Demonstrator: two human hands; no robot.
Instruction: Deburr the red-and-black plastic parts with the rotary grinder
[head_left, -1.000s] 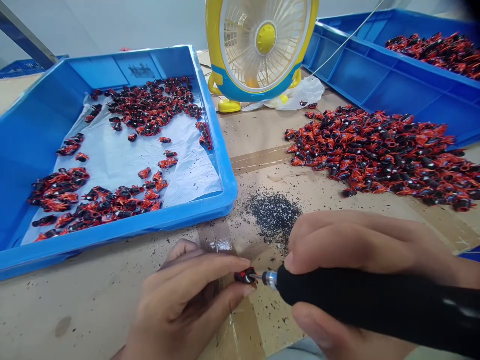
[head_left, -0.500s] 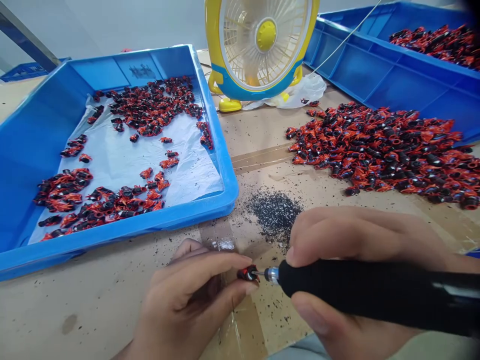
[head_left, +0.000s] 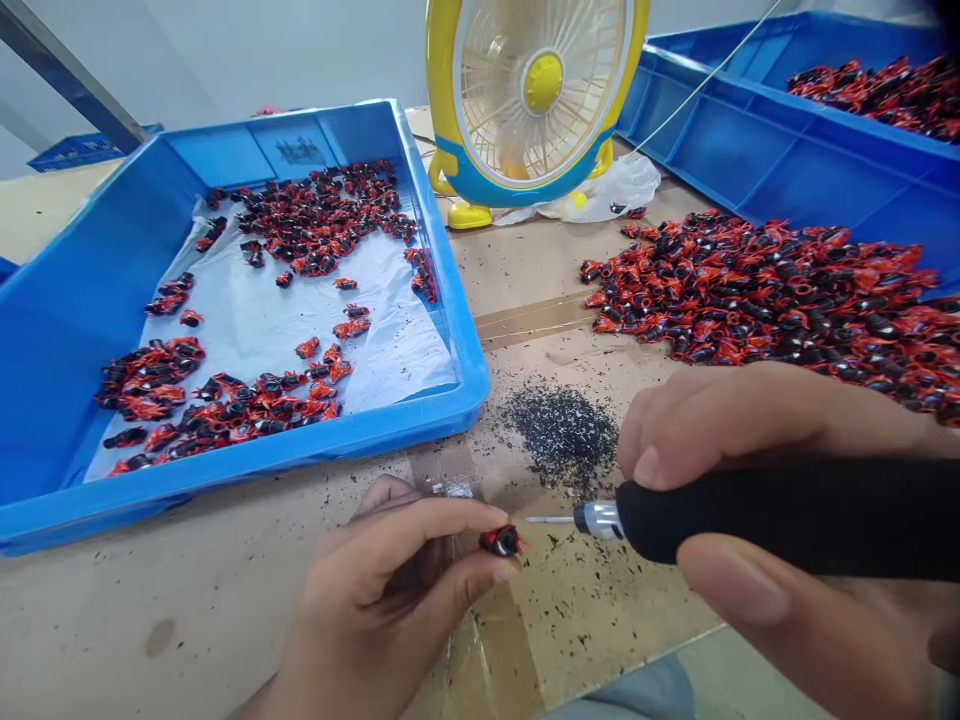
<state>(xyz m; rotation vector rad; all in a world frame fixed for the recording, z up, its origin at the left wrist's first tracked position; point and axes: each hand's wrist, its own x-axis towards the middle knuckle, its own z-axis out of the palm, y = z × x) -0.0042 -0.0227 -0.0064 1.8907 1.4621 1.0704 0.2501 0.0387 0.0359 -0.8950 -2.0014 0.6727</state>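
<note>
Between the thumb and forefinger of my left hand (head_left: 397, 590) is a small red-and-black plastic part (head_left: 501, 541), its dark open end facing right. My right hand (head_left: 772, 520) is wrapped round a black pen-shaped rotary tool (head_left: 795, 515) with a silver collar. The tool's thin metal bit (head_left: 550, 519) points left, a short gap away from the part. Below and around both hands lies the cardboard-covered table (head_left: 352, 620). A heap of black shavings (head_left: 562, 435) sits just beyond the bit.
A blue tray (head_left: 469, 380) at left holds many similar parts on white paper. A large pile of parts (head_left: 772, 290) lies at right before another blue bin (head_left: 750, 145). A yellow-and-blue fan (head_left: 541, 85) stands at the back, with a thin pale cord (head_left: 709, 80) beside it.
My right hand has drawn the rotary tool back to the right and slightly up, so its bit has come out of the part. My left hand still pinches the part in nearly the same place.
</note>
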